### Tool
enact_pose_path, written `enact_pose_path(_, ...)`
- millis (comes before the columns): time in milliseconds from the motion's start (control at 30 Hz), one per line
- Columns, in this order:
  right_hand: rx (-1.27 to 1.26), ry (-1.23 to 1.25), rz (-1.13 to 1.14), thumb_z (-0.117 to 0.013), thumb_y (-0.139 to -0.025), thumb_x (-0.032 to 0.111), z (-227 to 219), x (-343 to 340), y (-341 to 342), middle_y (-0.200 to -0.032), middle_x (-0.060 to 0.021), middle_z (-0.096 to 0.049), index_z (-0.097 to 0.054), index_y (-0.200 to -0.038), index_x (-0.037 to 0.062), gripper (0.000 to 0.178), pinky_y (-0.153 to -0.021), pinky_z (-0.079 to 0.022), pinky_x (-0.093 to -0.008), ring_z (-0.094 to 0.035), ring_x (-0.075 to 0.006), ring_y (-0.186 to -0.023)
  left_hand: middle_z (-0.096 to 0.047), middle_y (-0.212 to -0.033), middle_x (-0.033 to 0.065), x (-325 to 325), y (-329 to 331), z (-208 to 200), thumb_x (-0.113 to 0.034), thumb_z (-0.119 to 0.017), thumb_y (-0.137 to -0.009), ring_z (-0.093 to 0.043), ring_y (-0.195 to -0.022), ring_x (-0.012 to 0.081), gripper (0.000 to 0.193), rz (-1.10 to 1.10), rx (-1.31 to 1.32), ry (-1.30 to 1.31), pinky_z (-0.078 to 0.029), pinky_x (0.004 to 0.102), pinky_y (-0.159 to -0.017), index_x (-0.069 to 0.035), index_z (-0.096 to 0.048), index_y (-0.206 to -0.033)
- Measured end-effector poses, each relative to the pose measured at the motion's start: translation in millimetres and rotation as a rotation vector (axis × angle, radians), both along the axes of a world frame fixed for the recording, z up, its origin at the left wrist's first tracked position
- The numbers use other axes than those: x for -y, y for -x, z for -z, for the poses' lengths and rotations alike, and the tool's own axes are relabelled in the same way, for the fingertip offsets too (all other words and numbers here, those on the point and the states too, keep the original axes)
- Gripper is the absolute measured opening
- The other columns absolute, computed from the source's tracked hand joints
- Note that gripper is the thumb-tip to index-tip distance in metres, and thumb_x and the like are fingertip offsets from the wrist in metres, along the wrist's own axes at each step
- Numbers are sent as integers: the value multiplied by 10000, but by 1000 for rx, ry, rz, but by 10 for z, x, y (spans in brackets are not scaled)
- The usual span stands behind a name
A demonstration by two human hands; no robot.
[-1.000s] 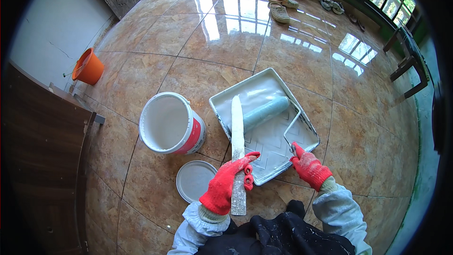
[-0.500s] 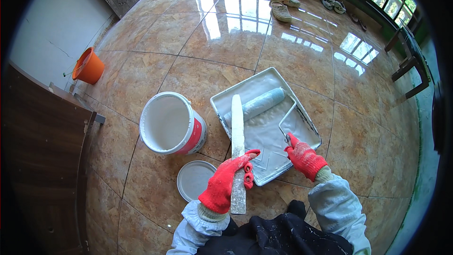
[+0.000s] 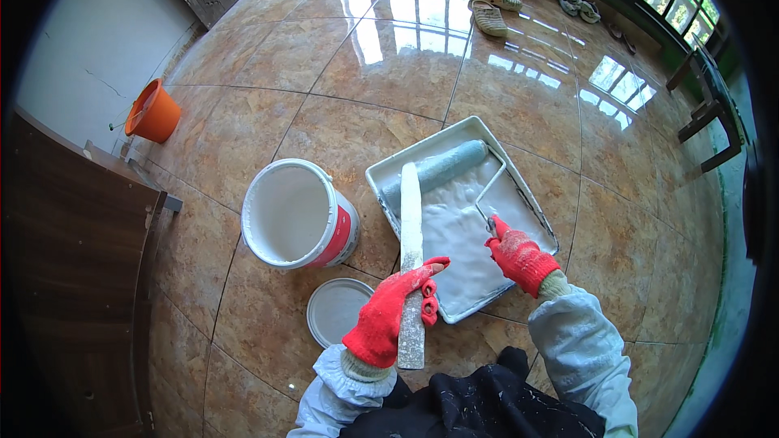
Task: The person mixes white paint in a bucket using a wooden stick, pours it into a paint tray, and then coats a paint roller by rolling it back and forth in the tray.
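Note:
In a red glove, my left hand (image 3: pixel 388 316) is closed round a flat wooden stick (image 3: pixel 411 223), its far half coated in white paint and reaching over the tray's left side. My right hand (image 3: pixel 526 258), also red-gloved, grips the handle of a paint roller (image 3: pixel 446 165). The roller's wet sleeve lies at the far end of a white paint tray (image 3: pixel 519 183) holding white paint. To the left stands an open white paint bucket (image 3: pixel 346 235) with a red label, its inner wall paint-coated. Its round lid (image 3: pixel 334 314) lies on the floor beside my left hand.
An orange bucket (image 3: pixel 154 113) stands by the left wall. Dark wooden furniture (image 3: pixel 73 276) fills the near left. Pale clogs (image 3: pixel 489 18) and other shoes sit at the far side. A dark wooden chair (image 3: pixel 714 118) is at the right, on the glossy tiled floor (image 3: pixel 365 126).
The roller has shifted toward the tray's far end in my right hand. Ridges visible in the tray's near part are now covered with paint. My left hand keeps its hold on the stick.

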State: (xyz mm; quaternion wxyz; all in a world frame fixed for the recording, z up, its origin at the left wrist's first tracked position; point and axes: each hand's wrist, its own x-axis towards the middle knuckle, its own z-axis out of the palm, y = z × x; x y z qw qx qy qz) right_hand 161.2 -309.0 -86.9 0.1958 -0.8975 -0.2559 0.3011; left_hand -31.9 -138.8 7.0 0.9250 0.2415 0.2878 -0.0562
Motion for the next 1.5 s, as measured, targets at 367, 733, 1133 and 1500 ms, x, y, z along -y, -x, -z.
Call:
enact_pose_path(367, -119, 65, 1, -506, -922, 251, -140, -156, -113, -991, -269, -612, -465, -1144, 35, 313, -793, -437, -513, -560, -464, -955, -511, -797, -11, -55, -15, 24, -135, -438, -978, -452, -617, 59, 431, -41, 7, 61, -393, 194, -532, 89, -385, -1342)
enact_pose_path(733, -131, 71, -13, -514, -925, 243, -421, -52, -61, -931, -251, -616, -490, -1084, 30, 267, -741, -451, -487, -579, -433, -900, -501, -795, -12, -57, 27, 37, -118, -440, -978, -456, -619, 60, 431, -32, 36, 39, -393, 193, -528, 85, -375, -1352)
enact_pose_path(1133, -191, 61, 85, -529, -902, 223, -573, 249, 184, -881, -231, -627, -477, -1173, 37, 333, -711, -456, -473, -594, -417, -838, -523, -774, -16, 18, 83, 69, -130, -439, -979, -460, -600, 58, 413, -39, 3, 38, -394, 197, -510, 75, -400, -1336)
enact_pose_path(1500, 38, 125, 148, -526, -895, 214, -478, 395, 345, -1007, -265, -625, -337, -1409, 123, 555, -807, -461, -488, -600, -425, -967, -533, -788, -12, 56, 158, 5, -137, -434, -982, -464, -617, 61, 422, -48, 19, 54, -402, 191, -527, 80, -393, -1342)
